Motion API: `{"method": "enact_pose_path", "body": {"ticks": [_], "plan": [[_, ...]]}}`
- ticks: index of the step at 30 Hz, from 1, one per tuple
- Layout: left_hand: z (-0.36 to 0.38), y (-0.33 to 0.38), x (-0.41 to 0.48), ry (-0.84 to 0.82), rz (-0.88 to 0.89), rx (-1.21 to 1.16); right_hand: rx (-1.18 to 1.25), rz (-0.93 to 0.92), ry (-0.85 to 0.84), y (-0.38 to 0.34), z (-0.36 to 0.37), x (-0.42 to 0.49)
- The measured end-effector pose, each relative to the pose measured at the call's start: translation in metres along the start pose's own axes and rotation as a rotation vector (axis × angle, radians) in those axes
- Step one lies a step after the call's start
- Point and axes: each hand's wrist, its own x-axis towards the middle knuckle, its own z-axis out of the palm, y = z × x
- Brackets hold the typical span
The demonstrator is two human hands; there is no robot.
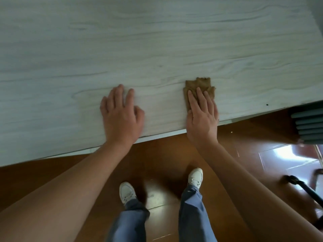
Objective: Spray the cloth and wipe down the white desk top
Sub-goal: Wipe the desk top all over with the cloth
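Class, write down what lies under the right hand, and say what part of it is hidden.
A brown cloth lies under the right hand, on the desk. Its far end shows beyond the fingertips; the rest is covered by fingers and palm.

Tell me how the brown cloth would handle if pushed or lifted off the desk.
The cloth probably flops when lifted: its frayed edge lies limp and flat. Pushed under the flat right hand, it likely slides easily on the smooth desk top, perhaps bunching.
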Motion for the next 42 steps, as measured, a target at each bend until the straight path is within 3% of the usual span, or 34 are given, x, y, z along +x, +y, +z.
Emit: {"method": "enact_pose_path", "body": {"ticks": [5, 9, 16, 23, 29, 42], "plan": [[-0.005, 0.003, 0.001, -0.003, -0.013, -0.106, 0.028, -0.13, 0.018, -0.071, 0.017, -0.028], [-0.02, -0.019, -0.006, 0.042, 0.064, -0.27, 0.017, -0.21, -0.02, -0.067, 0.019, -0.029], [-0.031, -0.131, -0.011, 0.136, 0.068, -0.075, 0.013, -0.314, -0.017, -0.027, 0.004, -0.011], [-0.029, -0.122, -0.014, 0.115, 0.034, -0.057, -0.014, -0.178, -0.033, 0.015, -0.01, 0.002], [-0.031, -0.119, -0.015, 0.044, -0.011, -0.111, -0.005, -0.043, 0.0, -0.013, -0.002, -0.008], [-0.031, -0.123, -0.014, 0.12, 0.01, -0.113, 0.072, -0.17, -0.051, -0.117, 0.032, -0.057]]}}
